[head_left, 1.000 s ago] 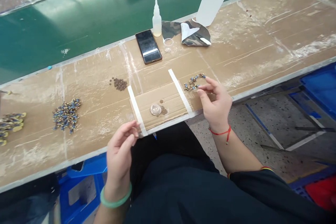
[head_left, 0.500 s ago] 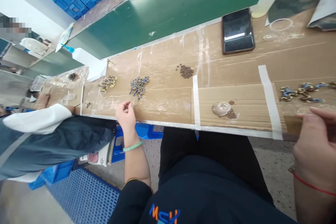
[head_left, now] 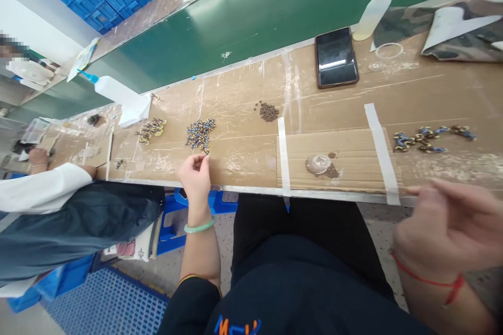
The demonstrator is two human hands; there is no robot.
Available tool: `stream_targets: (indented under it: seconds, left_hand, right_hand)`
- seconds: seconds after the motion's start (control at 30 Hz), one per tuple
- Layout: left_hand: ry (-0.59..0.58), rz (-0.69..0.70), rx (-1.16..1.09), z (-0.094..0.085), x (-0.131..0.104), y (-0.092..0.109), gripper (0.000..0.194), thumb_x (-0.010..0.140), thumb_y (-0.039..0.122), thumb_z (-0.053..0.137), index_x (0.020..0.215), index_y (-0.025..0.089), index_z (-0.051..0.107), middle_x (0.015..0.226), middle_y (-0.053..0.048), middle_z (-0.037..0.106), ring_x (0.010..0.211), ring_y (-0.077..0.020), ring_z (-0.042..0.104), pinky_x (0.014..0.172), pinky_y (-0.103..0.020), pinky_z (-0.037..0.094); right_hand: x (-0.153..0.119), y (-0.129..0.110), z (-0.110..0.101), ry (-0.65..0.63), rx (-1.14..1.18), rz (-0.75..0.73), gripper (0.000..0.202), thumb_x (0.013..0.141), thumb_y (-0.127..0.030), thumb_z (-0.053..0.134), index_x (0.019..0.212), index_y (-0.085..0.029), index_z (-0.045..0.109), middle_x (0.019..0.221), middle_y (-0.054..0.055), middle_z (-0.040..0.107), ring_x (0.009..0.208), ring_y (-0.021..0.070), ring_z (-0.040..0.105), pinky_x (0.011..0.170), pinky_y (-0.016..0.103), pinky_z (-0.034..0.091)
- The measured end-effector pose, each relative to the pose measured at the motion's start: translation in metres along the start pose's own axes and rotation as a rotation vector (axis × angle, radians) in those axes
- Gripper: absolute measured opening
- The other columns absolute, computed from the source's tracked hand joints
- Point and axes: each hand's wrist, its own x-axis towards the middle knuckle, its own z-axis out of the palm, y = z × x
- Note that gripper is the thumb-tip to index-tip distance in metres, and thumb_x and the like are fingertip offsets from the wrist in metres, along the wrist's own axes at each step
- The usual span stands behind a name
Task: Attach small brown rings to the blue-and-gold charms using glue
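Observation:
My left hand (head_left: 195, 177) is at the table's near edge, thumb and forefinger pinched together at the near tip of a pile of small blue-and-gold pieces (head_left: 199, 132). The fingertips meet on one of those pieces, mostly hidden by them. My right hand (head_left: 448, 225) hovers at the front right, blurred, its fingers closed together; whatever they hold I cannot make out. Beyond it lies a loose row of blue, brown and gold pieces (head_left: 432, 138). Between my hands, a clear shallow dish (head_left: 318, 164) sits beside brown stains on a taped cardboard strip (head_left: 353, 146).
A heap of small brown discs (head_left: 269, 112) lies mid-table, with a phone (head_left: 337, 57) behind. Squeeze bottles stand right (head_left: 373, 15) and lie left (head_left: 112, 91). A yellowish cluster of pieces (head_left: 152, 130) is farther left. A co-worker's white sleeve (head_left: 51, 183) reaches the table.
My left hand has moved forward to the near tip of the blue-and-gold pile. My right hand has shifted left in view, still closed. The whole view has turned slightly.

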Motion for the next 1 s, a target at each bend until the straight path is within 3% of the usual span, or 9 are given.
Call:
stream_targets:
  seconds: [0.07, 0.23, 0.33, 0.43, 0.5, 0.6, 0.77, 0.9, 1.0]
  left_hand:
    - [-0.036, 0.064, -0.205, 0.012, -0.039, 0.014, 0.015, 0.1, 0.035, 0.073, 0.101, 0.02, 0.076, 0.093, -0.007, 0.08, 0.084, -0.0222, 0.077, 0.081, -0.036, 0.064]
    - [-0.253, 0.498, -0.642, 0.033, -0.117, 0.07, 0.008, 0.099, 0.025, 0.084, 0.094, 0.022, 0.078, 0.091, -0.005, 0.083, 0.081, -0.0188, 0.081, 0.075, -0.03, 0.066]
    - [-0.228, 0.648, -0.683, 0.035, -0.127, 0.092, 0.007, 0.101, 0.019, 0.082, 0.096, 0.022, 0.077, 0.089, -0.004, 0.085, 0.08, -0.0171, 0.083, 0.073, -0.026, 0.067]
    - [-0.262, 0.714, -0.668, 0.034, -0.121, 0.099, 0.006, 0.102, 0.017, 0.078, 0.099, 0.022, 0.079, 0.09, -0.005, 0.086, 0.081, -0.0185, 0.083, 0.074, -0.028, 0.069]
    - [-0.347, 0.709, -0.689, 0.032, -0.116, 0.1, 0.006, 0.105, 0.022, 0.075, 0.102, 0.022, 0.08, 0.092, -0.007, 0.086, 0.081, -0.0197, 0.083, 0.073, -0.03, 0.068]
    - [-0.489, 0.623, -0.752, 0.03, -0.109, 0.1, 0.023, 0.109, 0.041, 0.073, 0.104, 0.02, 0.078, 0.089, -0.007, 0.081, 0.072, -0.0171, 0.074, 0.065, -0.029, 0.062]
    - [-0.621, 0.526, -0.707, 0.029, -0.104, 0.101, 0.046, 0.111, 0.053, 0.065, 0.079, 0.021, 0.065, 0.072, -0.001, 0.063, 0.067, -0.0154, 0.057, 0.064, -0.03, 0.051]
    - [-0.745, 0.35, -0.802, 0.032, -0.107, 0.1, 0.056, 0.111, 0.063, 0.061, 0.073, 0.021, 0.06, 0.07, -0.001, 0.058, 0.067, -0.0162, 0.053, 0.066, -0.032, 0.048]
    - [-0.876, 0.194, -0.924, 0.036, -0.109, 0.1, 0.06, 0.105, 0.073, 0.065, 0.074, 0.021, 0.062, 0.069, 0.0, 0.058, 0.063, -0.015, 0.051, 0.063, -0.032, 0.048]
  right_hand:
    - [0.004, -0.013, 0.02, -0.009, -0.005, 0.006, 0.036, 0.103, -0.046, 0.078, 0.135, -0.032, 0.075, 0.101, 0.008, 0.078, 0.09, 0.0285, 0.074, 0.079, 0.045, 0.064]
    - [0.007, -0.038, 0.065, -0.05, -0.016, 0.002, 0.018, 0.097, -0.042, 0.086, 0.11, -0.03, 0.083, 0.094, 0.007, 0.079, 0.087, 0.0271, 0.075, 0.074, 0.042, 0.065]
    - [0.002, -0.044, 0.076, -0.068, 0.002, -0.067, 0.005, 0.104, -0.029, 0.077, 0.107, -0.03, 0.082, 0.092, 0.005, 0.079, 0.084, 0.0225, 0.074, 0.073, 0.036, 0.064]
    - [-0.001, -0.043, 0.074, -0.048, -0.022, -0.105, 0.012, 0.106, -0.02, 0.071, 0.108, -0.028, 0.078, 0.095, 0.003, 0.078, 0.087, 0.0196, 0.075, 0.078, 0.033, 0.065]
    - [0.002, -0.042, 0.068, -0.041, -0.073, -0.14, 0.016, 0.105, -0.016, 0.069, 0.111, -0.029, 0.077, 0.097, 0.004, 0.078, 0.089, 0.0201, 0.076, 0.08, 0.034, 0.066]
    - [0.011, -0.043, 0.06, -0.127, -0.159, -0.242, 0.03, 0.104, -0.011, 0.066, 0.121, -0.031, 0.08, 0.096, 0.004, 0.08, 0.085, 0.021, 0.076, 0.074, 0.035, 0.066]
    - [0.023, -0.05, 0.056, -0.287, -0.207, -0.342, 0.045, 0.105, -0.006, 0.059, 0.133, -0.034, 0.083, 0.094, 0.004, 0.08, 0.079, 0.0196, 0.075, 0.067, 0.032, 0.064]
    - [0.021, -0.049, 0.059, -0.307, -0.139, -0.268, 0.036, 0.107, -0.014, 0.065, 0.133, -0.032, 0.082, 0.091, 0.003, 0.078, 0.077, 0.0185, 0.073, 0.068, 0.031, 0.063]
    - [0.016, -0.047, 0.062, -0.237, -0.063, -0.175, 0.02, 0.106, -0.024, 0.073, 0.122, -0.031, 0.084, 0.084, 0.002, 0.076, 0.075, 0.0188, 0.071, 0.067, 0.032, 0.061]
